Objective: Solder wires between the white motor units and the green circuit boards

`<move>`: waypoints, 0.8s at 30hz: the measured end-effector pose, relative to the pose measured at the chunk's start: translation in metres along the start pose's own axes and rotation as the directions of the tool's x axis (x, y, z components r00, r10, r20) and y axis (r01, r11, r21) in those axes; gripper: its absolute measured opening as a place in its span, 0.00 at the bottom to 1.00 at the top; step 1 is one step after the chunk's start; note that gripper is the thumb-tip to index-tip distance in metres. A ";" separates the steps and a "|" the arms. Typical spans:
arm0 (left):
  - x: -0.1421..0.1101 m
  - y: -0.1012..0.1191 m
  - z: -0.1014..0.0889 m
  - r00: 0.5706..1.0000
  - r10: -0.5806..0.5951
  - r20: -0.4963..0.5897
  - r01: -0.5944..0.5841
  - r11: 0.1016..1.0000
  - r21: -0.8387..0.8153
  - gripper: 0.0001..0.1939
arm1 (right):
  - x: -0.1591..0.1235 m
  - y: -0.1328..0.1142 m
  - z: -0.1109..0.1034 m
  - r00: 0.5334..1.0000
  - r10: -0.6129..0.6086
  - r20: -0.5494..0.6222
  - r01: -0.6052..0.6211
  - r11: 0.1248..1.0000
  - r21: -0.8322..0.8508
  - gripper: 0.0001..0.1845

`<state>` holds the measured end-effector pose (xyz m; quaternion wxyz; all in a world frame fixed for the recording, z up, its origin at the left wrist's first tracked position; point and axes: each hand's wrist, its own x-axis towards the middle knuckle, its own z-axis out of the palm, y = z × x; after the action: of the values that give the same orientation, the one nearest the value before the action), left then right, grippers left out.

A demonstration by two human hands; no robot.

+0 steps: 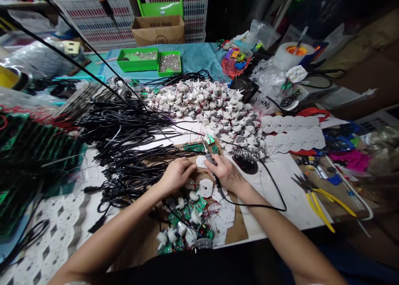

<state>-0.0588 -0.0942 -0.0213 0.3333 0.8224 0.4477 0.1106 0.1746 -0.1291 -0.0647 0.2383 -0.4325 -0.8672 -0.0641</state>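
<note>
Taking the hands as the centre of the clock, nearest the body at 6 to 7 o'clock lie white motor units (196, 216) among small green circuit boards (186, 212). Loose white plates (227, 214) spread at 5 o'clock over brown cardboard (238, 227).

At the centre, the right hand (227, 173) has its thumb and fingers closed round the dark handle of a soldering iron (209, 157), its tip pointing to 12 o'clock, by the lit green board (208, 139). The left hand (177, 173) faces it from 9 o'clock, fingers bent and close together, fingertips at the left edge of a white plate under work (201, 161); whether they pinch it I cannot tell. The iron's cable loops out to 4 o'clock.

Just beside the right hand, at 3 o'clock, is a coil stand (245, 153). Yellow-handled pliers (316, 200) lie well apart at 4 o'clock. Black cords (131, 152) fill 9 to 10 o'clock.

Beyond, a heap of white motors (218, 106) spans 12 to 1 o'clock; green trays (124, 65) sit at 11, with a cardboard box (158, 33) behind.
</note>
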 end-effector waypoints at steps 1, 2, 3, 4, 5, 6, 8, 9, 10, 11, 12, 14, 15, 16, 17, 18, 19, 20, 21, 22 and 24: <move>-0.001 -0.001 -0.002 1.000 0.016 0.021 -0.015 0.999 -0.044 0.21 | 0.001 -0.001 0.000 1.000 0.004 0.006 -0.003 1.000 -0.018 0.10; -0.002 -0.002 -0.004 0.998 0.036 0.043 -0.032 0.995 -0.094 0.21 | 0.002 -0.001 -0.001 1.000 0.004 0.012 -0.003 0.999 -0.035 0.10; -0.003 -0.002 -0.006 0.996 0.061 0.063 -0.051 0.989 -0.142 0.21 | 0.003 -0.002 -0.002 1.000 -0.002 0.018 0.003 0.999 -0.049 0.11; -0.004 -0.003 -0.008 0.993 0.085 0.079 -0.070 0.981 -0.179 0.20 | 0.003 -0.004 -0.002 1.000 -0.008 0.022 0.009 0.998 -0.062 0.11; -0.005 -0.004 -0.008 0.990 0.106 0.090 -0.086 0.976 -0.201 0.20 | 0.004 -0.005 -0.002 1.000 -0.010 0.026 0.012 0.997 -0.070 0.11; -0.006 -0.005 -0.009 0.989 0.116 0.094 -0.095 0.974 -0.205 0.19 | 0.004 -0.007 -0.002 1.000 -0.011 0.029 0.013 0.997 -0.073 0.11; -0.007 -0.006 -0.008 0.992 0.108 0.072 -0.093 0.979 -0.181 0.18 | 0.005 -0.009 -0.001 1.000 -0.008 0.022 0.010 0.998 -0.063 0.13; -0.007 -0.007 -0.007 0.994 0.100 0.054 -0.090 0.983 -0.162 0.18 | 0.004 -0.010 0.000 1.000 -0.008 0.013 0.009 0.999 -0.051 0.13; -0.007 -0.008 -0.006 0.995 0.096 0.037 -0.090 0.986 -0.142 0.18 | 0.003 -0.011 0.001 1.000 -0.011 0.000 0.011 0.999 -0.036 0.13; -0.008 -0.008 -0.005 0.995 0.099 0.021 -0.095 0.988 -0.119 0.18 | 0.002 -0.011 0.001 1.000 -0.016 -0.015 0.015 1.000 -0.020 0.13; -0.008 -0.009 -0.005 0.994 0.106 0.006 -0.105 0.991 -0.088 0.18 | 0.000 -0.012 0.002 0.999 -0.020 -0.033 0.020 1.000 -0.006 0.12; -0.009 -0.011 -0.004 0.994 0.109 -0.030 -0.108 0.994 0.029 0.17 | -0.004 -0.011 0.002 0.998 -0.029 -0.061 0.030 0.999 0.016 0.11; -0.010 -0.012 -0.004 0.994 0.094 -0.060 -0.087 0.990 0.113 0.17 | -0.007 -0.010 0.001 0.997 -0.035 -0.070 0.037 0.999 0.024 0.11; -0.010 -0.014 -0.003 0.993 0.071 -0.096 -0.051 0.979 0.200 0.16 | -0.009 -0.010 0.001 0.996 -0.039 -0.077 0.042 0.999 0.031 0.12; -0.011 -0.016 -0.003 0.990 0.047 -0.134 -0.008 0.961 0.276 0.15 | -0.011 -0.009 0.001 0.996 -0.042 -0.083 0.046 0.998 0.038 0.13; -0.012 -0.018 -0.002 0.985 0.027 -0.169 0.031 0.943 0.332 0.14 | -0.012 -0.008 0.002 0.995 -0.044 -0.090 0.049 0.998 0.049 0.13; -0.012 -0.020 -0.001 0.980 0.017 -0.198 0.058 0.929 0.365 0.13 | -0.012 -0.008 0.002 0.994 -0.046 -0.095 0.053 0.997 0.065 0.13; -0.013 -0.022 0.000 0.975 0.018 -0.220 0.068 0.922 0.380 0.12 | -0.012 -0.007 0.003 0.994 -0.050 -0.098 0.058 0.995 0.084 0.14; -0.013 -0.025 0.001 0.971 0.032 -0.239 0.064 0.922 0.383 0.11 | -0.012 -0.007 0.004 0.994 -0.053 -0.099 0.064 0.992 0.105 0.14; -0.014 -0.027 0.003 0.965 0.053 -0.258 0.051 0.923 0.381 0.11 | -0.011 -0.007 0.005 0.993 -0.060 -0.098 0.072 0.990 0.124 0.15; -0.014 -0.030 0.005 0.949 0.102 -0.299 0.019 0.926 0.378 0.11 | -0.009 -0.006 0.007 0.993 -0.071 -0.095 0.085 0.985 0.151 0.17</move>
<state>-0.0842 -0.0966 -0.0429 0.0915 0.8522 0.4900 0.1590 0.1718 -0.1365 -0.0746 0.3070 -0.3751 -0.8743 -0.0254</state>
